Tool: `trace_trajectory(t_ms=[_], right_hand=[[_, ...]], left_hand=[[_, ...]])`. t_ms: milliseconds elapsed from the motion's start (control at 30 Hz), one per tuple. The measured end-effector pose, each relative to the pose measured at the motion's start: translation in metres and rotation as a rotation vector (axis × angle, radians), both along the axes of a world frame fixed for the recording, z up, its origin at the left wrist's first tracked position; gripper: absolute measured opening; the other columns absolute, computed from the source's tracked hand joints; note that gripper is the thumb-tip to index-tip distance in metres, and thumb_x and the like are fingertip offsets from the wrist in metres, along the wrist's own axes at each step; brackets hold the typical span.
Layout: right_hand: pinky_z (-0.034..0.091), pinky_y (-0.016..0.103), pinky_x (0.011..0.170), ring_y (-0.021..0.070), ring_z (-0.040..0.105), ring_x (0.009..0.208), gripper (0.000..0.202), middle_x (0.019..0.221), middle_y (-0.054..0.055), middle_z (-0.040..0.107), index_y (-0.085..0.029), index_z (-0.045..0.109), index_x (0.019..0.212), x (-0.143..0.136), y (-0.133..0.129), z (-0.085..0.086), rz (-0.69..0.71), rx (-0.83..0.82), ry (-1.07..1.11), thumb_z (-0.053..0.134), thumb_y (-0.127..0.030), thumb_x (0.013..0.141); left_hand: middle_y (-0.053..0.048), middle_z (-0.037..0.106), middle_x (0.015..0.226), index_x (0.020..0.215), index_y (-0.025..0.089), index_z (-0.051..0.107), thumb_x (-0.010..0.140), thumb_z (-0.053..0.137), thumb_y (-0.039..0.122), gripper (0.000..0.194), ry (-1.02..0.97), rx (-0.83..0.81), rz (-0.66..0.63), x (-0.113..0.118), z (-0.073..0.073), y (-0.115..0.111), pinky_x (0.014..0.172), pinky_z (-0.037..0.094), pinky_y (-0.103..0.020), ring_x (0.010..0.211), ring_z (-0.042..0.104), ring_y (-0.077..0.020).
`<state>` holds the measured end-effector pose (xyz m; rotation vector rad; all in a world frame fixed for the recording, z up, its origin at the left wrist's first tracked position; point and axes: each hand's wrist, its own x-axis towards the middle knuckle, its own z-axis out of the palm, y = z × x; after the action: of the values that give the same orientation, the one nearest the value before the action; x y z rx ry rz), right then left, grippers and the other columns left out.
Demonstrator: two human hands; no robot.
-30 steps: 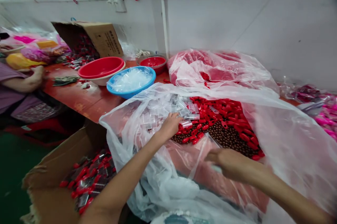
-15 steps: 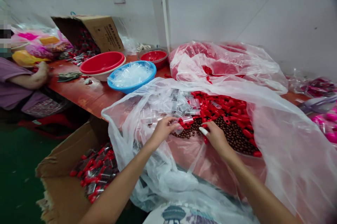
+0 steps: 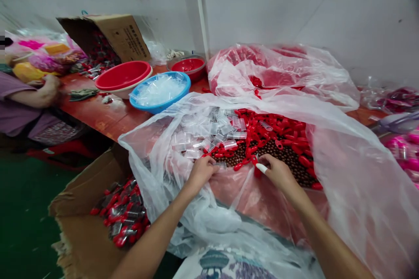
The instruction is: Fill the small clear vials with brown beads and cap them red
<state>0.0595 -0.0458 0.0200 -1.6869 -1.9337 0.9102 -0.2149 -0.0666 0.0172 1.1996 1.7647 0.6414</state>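
On a clear plastic sheet [image 3: 343,156] lie three heaps: small clear tubes [image 3: 203,132], red caps [image 3: 278,132] and brown beads [image 3: 288,161]. My left hand [image 3: 200,173] is at the near edge of the heaps, fingers closed on a small clear tube [image 3: 221,165]. My right hand [image 3: 276,172] rests among the beads and red caps, with a white cover on one fingertip and a red cap [image 3: 257,171] pinched under the fingers.
A blue bowl [image 3: 160,91] of clear tubes and red bowls [image 3: 123,76] stand on the red table [image 3: 108,117]. An open cardboard box [image 3: 98,222] of capped tubes sits low left. Another person's arm [image 3: 32,95] rests at far left. A red-filled plastic bag [image 3: 278,74] lies behind.
My right hand moved from the front edge up into the beads and caps. My left hand pulled back a little from the tube heap towards me, holding a tube.
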Motion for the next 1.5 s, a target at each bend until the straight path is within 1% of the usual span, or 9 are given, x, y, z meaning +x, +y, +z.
trace_trajectory(t_ms=[200,433,600,833,967,1033,1133,1300,1500], right_hand=[[0.044,0.032,0.078,0.0238,0.061,0.090,0.036,0.104,0.009,0.065,-0.020,0.056,0.114,-0.013,-0.007,-0.005,0.070,0.064,-0.133,0.055,-0.033,0.080],[0.042,0.033,0.088,0.0235,0.059,0.102,0.036,0.115,0.010,0.062,-0.018,0.056,0.116,-0.013,-0.009,-0.015,0.090,0.062,-0.133,0.051,-0.023,0.080],[0.044,0.034,0.081,0.0248,0.062,0.094,0.036,0.108,0.007,0.066,-0.023,0.057,0.115,-0.006,-0.011,-0.011,0.037,0.018,-0.110,0.053,-0.029,0.080],[0.046,0.035,0.081,0.0229,0.062,0.092,0.039,0.103,0.005,0.067,-0.023,0.056,0.116,-0.001,-0.008,-0.021,-0.110,-0.059,0.199,0.052,-0.037,0.080],[0.048,0.029,0.057,0.0212,0.063,0.076,0.045,0.095,0.006,0.066,-0.020,0.050,0.117,-0.001,-0.008,-0.020,-0.224,-0.145,0.470,0.053,-0.037,0.076],[0.042,0.024,0.044,0.0200,0.063,0.068,0.047,0.090,0.005,0.065,-0.020,0.048,0.118,-0.001,-0.009,-0.016,-0.270,-0.230,0.609,0.054,-0.035,0.073],[0.036,0.021,0.040,0.0186,0.063,0.064,0.049,0.085,0.004,0.065,-0.021,0.049,0.117,-0.003,-0.011,-0.008,-0.312,-0.343,0.763,0.059,-0.032,0.070],[0.042,0.023,0.051,0.0154,0.061,0.066,0.052,0.085,0.003,0.066,-0.021,0.052,0.119,-0.008,-0.015,0.001,-0.323,-0.494,0.985,0.066,-0.035,0.071],[0.046,0.027,0.065,0.0141,0.057,0.070,0.039,0.089,0.003,0.067,-0.020,0.065,0.104,-0.017,-0.021,0.012,-0.299,-0.524,1.158,0.071,-0.037,0.069]], left_hand=[[0.003,0.057,0.053,0.070,0.016,0.057,0.064,0.063,0.016,0.009,-0.062,-0.074,0.049,0.011,-0.001,0.004,0.045,0.040,-0.020,0.046,0.055,-0.0113],[0.000,0.061,0.058,0.078,0.015,0.056,0.070,0.065,0.024,0.015,-0.200,-0.051,0.084,0.041,-0.015,0.010,0.046,0.045,-0.021,0.048,0.059,-0.0122],[-0.001,0.063,0.063,0.078,0.015,0.058,0.069,0.068,0.024,0.016,-0.307,0.026,0.112,0.061,-0.019,0.018,0.050,0.048,-0.022,0.052,0.060,-0.0127],[-0.001,0.064,0.068,0.090,0.013,0.064,0.070,0.069,0.019,0.022,-0.554,0.065,0.152,0.077,-0.029,0.023,0.062,0.052,-0.025,0.062,0.063,-0.0132],[-0.003,0.068,0.077,0.094,0.012,0.066,0.070,0.069,0.016,0.024,-0.642,0.029,0.157,0.078,-0.033,0.023,0.069,0.053,-0.028,0.065,0.064,-0.0130],[-0.003,0.068,0.079,0.094,0.012,0.066,0.069,0.070,0.016,0.025,-0.682,0.011,0.161,0.076,-0.031,0.022,0.070,0.054,-0.029,0.066,0.065,-0.0132],[-0.004,0.068,0.081,0.094,0.012,0.066,0.068,0.072,0.018,0.027,-0.724,0.000,0.168,0.069,-0.024,0.017,0.070,0.054,-0.028,0.068,0.065,-0.0131],[-0.004,0.066,0.087,0.095,0.014,0.065,0.064,0.077,0.019,0.034,-0.910,-0.091,0.180,0.056,-0.003,0.001,0.066,0.055,-0.025,0.069,0.064,-0.0119],[-0.003,0.064,0.087,0.093,0.013,0.062,0.061,0.079,0.018,0.037,-1.084,-0.142,0.148,0.056,0.017,-0.024,0.073,0.055,-0.027,0.074,0.063,-0.0119]])
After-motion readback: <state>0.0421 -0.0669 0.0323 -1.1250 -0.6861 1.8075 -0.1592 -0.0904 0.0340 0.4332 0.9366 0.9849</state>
